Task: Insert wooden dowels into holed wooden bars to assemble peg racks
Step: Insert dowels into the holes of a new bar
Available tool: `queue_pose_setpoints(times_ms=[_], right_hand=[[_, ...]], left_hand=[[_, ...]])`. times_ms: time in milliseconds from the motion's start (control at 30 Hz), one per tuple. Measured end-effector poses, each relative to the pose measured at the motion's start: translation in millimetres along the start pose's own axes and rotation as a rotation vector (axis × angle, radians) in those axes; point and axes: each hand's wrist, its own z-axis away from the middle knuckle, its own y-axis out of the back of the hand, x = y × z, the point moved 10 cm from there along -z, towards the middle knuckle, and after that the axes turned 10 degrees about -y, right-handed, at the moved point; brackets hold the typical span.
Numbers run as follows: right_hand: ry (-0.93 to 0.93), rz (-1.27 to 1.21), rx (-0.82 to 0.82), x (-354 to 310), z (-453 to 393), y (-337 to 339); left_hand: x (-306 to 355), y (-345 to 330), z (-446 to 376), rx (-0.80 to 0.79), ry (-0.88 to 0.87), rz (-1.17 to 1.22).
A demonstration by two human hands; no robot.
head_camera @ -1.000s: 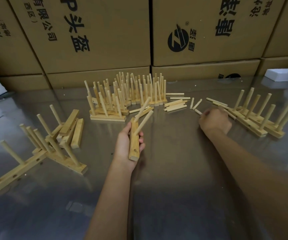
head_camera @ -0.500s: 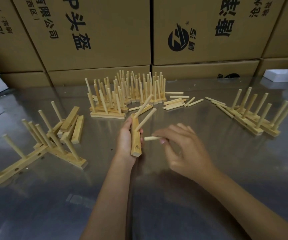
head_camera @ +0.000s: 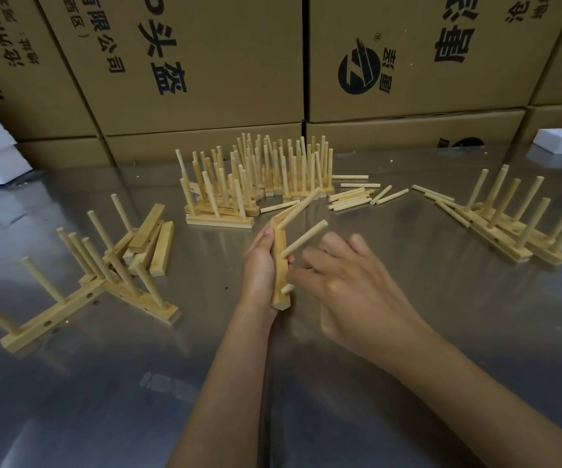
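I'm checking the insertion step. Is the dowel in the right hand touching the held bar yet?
Touching. The head view shows the third dowel tip meeting the bar near its lower end, pinched by the right hand; left hand grips the bar.

Pale square-section wooden bar (head_camera: 279, 265) held near-upright above the steel tabletop, two round light-wood dowels (head_camera: 303, 238) seated and angling up-right, third short dowel (head_camera: 287, 288) at a lower hole, loose dowels (head_camera: 350, 199) lying behind it.
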Motion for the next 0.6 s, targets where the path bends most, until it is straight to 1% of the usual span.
queue_pose_setpoints(times_ms=[133, 233, 400, 600], right_hand=[[0.007, 0.005, -0.097, -1.4, -6.3, -8.6], [-0.018, -0.033, -0.132, 3.2, -8.6, -12.9], [-0.055, -0.119, -0.051, 8.0, -6.4, -9.4], [-0.106, -0.167, -0.017, 11.4, -6.7, -8.8]], left_hand=[[1.9, -1.0, 2.4, 0.019, -0.025, -0.022], [2.1, 0.7, 2.9, 0.030, -0.033, -0.026], [0.3, 2.8, -1.7, 0.028, -0.034, -0.008], [-0.3, 3.4, -0.8, 0.029, -0.045, 0.011]])
